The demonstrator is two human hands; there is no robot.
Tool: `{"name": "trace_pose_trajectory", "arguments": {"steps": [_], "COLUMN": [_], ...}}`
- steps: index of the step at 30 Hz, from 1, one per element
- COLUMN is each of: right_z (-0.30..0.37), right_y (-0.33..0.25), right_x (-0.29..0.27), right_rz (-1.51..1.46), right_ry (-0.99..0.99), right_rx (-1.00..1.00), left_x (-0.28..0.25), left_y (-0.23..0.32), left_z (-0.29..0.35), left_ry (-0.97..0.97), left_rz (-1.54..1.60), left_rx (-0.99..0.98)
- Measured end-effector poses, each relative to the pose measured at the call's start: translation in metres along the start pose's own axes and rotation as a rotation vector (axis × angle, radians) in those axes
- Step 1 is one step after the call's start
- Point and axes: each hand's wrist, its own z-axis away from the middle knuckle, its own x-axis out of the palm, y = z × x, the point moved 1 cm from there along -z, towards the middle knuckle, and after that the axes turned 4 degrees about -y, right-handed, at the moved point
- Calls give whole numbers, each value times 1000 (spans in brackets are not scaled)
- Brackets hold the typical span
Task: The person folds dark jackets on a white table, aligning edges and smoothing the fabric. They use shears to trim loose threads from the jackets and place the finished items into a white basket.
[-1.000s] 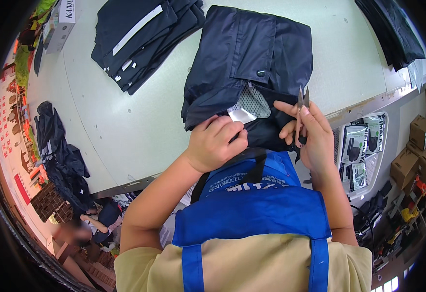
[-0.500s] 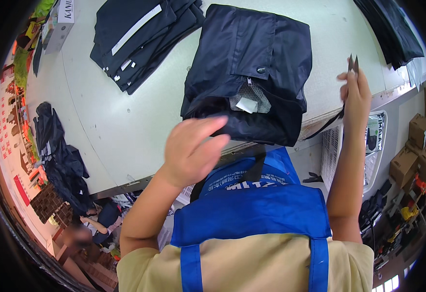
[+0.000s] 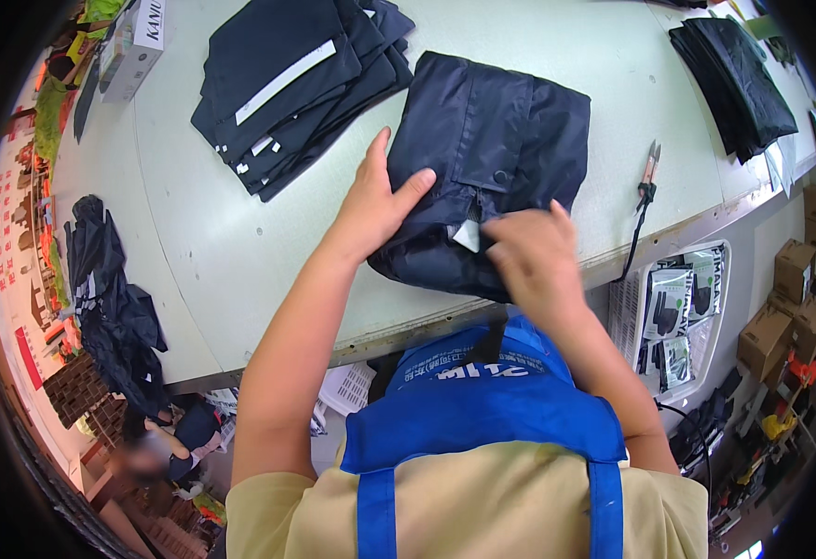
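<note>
A folded navy garment (image 3: 520, 116) of thin shiny fabric lies in front of me, with a snap button on its flap. A small white label (image 3: 466, 236) sticks out of an opening below the flap. My left hand (image 3: 371, 205) rests at the garment's left edge, thumb and fingers spread apart. My right hand (image 3: 537, 256) is over the lower right part, beside the label; its fingers are bent and smeared by motion, so any grip is hidden. To the right, thread snips (image 3: 650, 172) on a black cord lie on the table.
The pale table (image 3: 287, 270) has a stack of dark folded pieces (image 3: 306, 88) at far left and dark folded fabric (image 3: 734, 88) at far right. A crumpled dark garment (image 3: 115, 298) hangs at the left edge. Below right stands a white basket (image 3: 717, 307) with packages; cartons (image 3: 767, 340) lie beyond.
The snips have left my right hand and lie on the table. That hand has moved left onto the garment. My left hand has moved up to the garment's left edge.
</note>
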Motion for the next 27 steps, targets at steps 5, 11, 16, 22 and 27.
{"name": "trace_pose_trajectory", "arguments": {"steps": [5,11,16,22,27], "right_z": [10,-8,-19,-88,-58], "right_y": [73,37,64,45,-7], "right_x": [22,5,-26,-51,-5], "right_rz": [-367,-927,-900,370,361], "right_ry": [358,48,-333,-550,-525], "right_rx": [615,957,795,355,253], "left_x": [24,28,24,143,172], "left_y": [-5,-34,-2,-1,-39], "left_z": [13,10,53,84,94], "left_ry": [209,141,-325,-223,-176], "left_rz": [-222,371,1208,1459,1625], "left_rx": [168,-229,-329,-471,-530]}}
